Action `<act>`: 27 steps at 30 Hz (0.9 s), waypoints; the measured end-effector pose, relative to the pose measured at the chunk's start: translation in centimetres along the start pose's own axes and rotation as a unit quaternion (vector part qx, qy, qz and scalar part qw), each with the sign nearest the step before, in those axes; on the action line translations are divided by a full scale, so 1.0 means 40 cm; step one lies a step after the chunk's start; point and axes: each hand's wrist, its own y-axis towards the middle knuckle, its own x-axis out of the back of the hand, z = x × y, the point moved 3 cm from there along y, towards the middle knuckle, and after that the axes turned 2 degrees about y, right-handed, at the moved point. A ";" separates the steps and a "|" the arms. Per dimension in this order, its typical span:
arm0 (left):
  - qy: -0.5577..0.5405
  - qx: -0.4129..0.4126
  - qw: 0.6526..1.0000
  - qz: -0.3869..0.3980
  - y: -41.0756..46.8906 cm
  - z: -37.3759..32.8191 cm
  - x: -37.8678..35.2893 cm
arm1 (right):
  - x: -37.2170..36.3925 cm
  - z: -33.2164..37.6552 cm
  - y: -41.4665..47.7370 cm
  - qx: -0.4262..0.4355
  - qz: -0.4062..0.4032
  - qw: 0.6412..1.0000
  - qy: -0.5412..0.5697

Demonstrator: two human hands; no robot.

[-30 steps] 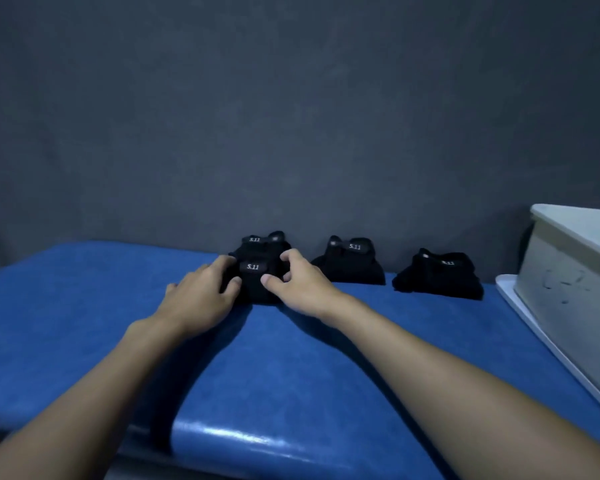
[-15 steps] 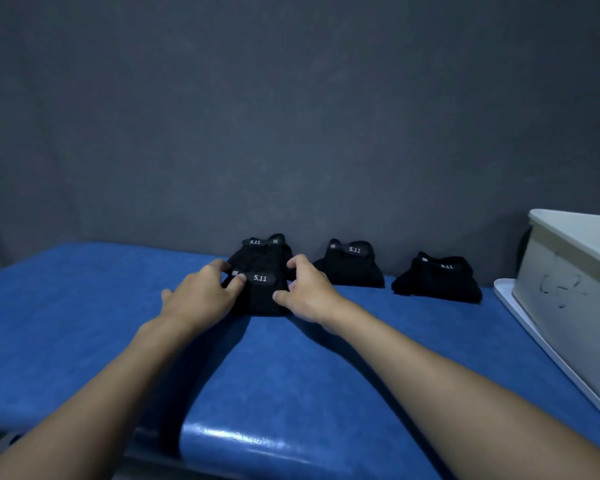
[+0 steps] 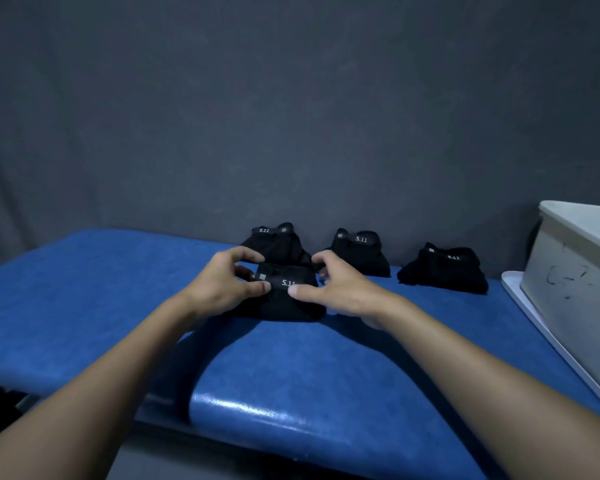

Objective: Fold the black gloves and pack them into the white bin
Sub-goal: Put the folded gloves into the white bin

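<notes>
A folded black glove (image 3: 280, 303) with a "5.11" wrist strap lies on the blue padded table (image 3: 84, 306). My left hand (image 3: 222, 285) grips its left side, thumb on the strap. My right hand (image 3: 336, 289) grips its right side, thumb pressing the strap near the label. Behind it along the wall sit three more folded black gloves: one directly behind (image 3: 274, 242), one in the middle (image 3: 359, 251) and one to the right (image 3: 444, 270). The white bin (image 3: 575, 282) stands at the right edge; its inside is hidden.
The bin stands on a white tray or lid (image 3: 534, 327) that juts out toward the gloves. A dark grey cloth backdrop (image 3: 291, 116) closes off the back. The table's glossy front edge (image 3: 291, 424) is near my forearms.
Both hands have pulled the held glove toward me, away from the glove behind it. My thumbs now sit on the front of its strap. The other gloves have not moved.
</notes>
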 end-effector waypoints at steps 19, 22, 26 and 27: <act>0.029 -0.052 0.995 0.085 -0.020 -0.052 -0.028 | 0.020 -0.003 -0.054 -0.034 0.120 0.992 0.030; 0.002 -0.089 0.992 0.090 -0.026 -0.084 -0.031 | 0.042 -0.008 -0.069 -0.028 0.133 0.987 0.081; -0.002 -0.139 0.985 0.100 -0.038 -0.148 -0.036 | 0.078 0.007 -0.096 0.016 0.116 0.988 0.101; -0.004 -0.151 0.983 0.102 -0.041 -0.167 -0.038 | 0.090 0.014 -0.104 0.034 0.103 0.988 0.111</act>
